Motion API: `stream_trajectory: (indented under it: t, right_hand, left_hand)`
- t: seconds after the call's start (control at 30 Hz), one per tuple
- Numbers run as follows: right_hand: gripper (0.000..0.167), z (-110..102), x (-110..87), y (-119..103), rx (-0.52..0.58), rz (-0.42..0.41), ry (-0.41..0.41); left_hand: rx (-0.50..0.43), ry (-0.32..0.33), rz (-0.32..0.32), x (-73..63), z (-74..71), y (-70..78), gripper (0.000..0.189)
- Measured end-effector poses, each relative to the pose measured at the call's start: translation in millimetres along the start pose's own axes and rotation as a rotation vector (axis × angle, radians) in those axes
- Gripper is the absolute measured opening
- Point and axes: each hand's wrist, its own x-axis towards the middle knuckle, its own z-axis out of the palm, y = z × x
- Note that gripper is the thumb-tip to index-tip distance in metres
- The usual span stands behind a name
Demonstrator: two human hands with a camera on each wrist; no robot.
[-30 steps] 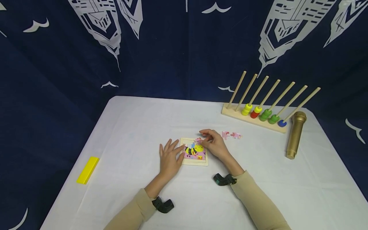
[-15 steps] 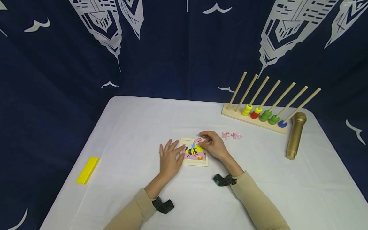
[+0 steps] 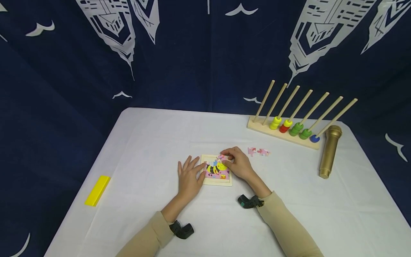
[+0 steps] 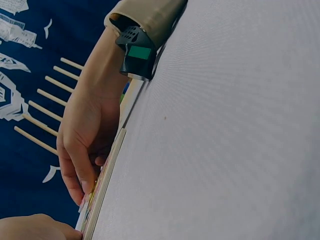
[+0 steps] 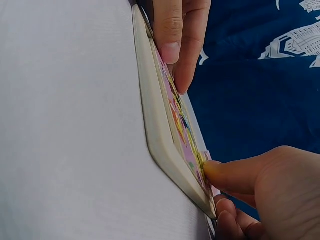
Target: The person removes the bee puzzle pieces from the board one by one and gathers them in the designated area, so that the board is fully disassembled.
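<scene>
A small wooden tray puzzle (image 3: 217,184) with a bee picture lies flat on the table in the head view. My left hand (image 3: 189,180) rests at its left side, fingers spread, with thumb and index finger touching the frame. My right hand (image 3: 239,164) is over the upper right corner and pinches a pink puzzle piece (image 3: 221,157) above the bee's head. Part of that piece is covered by the fingers. In the right wrist view the right thumb (image 5: 235,175) bears down by the puzzle's far edge. Bare wood shows along the puzzle's upper left.
Two loose pink puzzle pieces (image 3: 264,152) lie right of the puzzle. Behind them stands a wooden peg rack (image 3: 282,135) with coloured beads, beside a gold cylinder (image 3: 330,151). A yellow block (image 3: 97,190) lies near the table's left edge.
The right fingers have closed in over the puzzle's upper right corner, and the pink piece has turned and shifted slightly there. The left hand stays in place.
</scene>
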Motion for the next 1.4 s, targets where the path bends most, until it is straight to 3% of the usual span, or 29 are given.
stream_trajectory:
  t: [0.33, 0.67, 0.8, 1.03, 1.23, 1.4]
  right_hand:
    - [0.018, -2, 1.1, -1, 0.115, -0.017, 0.021]
    - [0.017, -25, 4.1, -3, 0.41, 0.119, -0.024]
    - [0.018, -40, 0.8, -2, 0.453, 0.158, -0.029]
    - [0.022, -84, -10.7, 23, 0.346, 0.182, 0.083]
    - [0.024, -123, -19.7, 51, 0.233, 0.279, 0.22]
    - [0.027, -140, -25.9, 69, 0.17, 0.36, 0.271]
  left_hand:
    - [0.005, -0.003, -0.008, 0.2, 0.1, -1.2, 0.028]
    - [0.014, -0.008, -0.009, 1.6, -1.2, 0.7, 0.028]
    - [0.018, -0.009, -0.014, 1.1, -1.3, 0.8, 0.028]
    - [0.021, -0.021, -0.026, 1.1, -0.4, -0.6, 0.029]
    - [0.01, -0.005, -0.01, 0.4, -0.4, -0.1, 0.028]
    - [0.006, -0.009, -0.015, 0.5, -0.6, 0.6, 0.028]
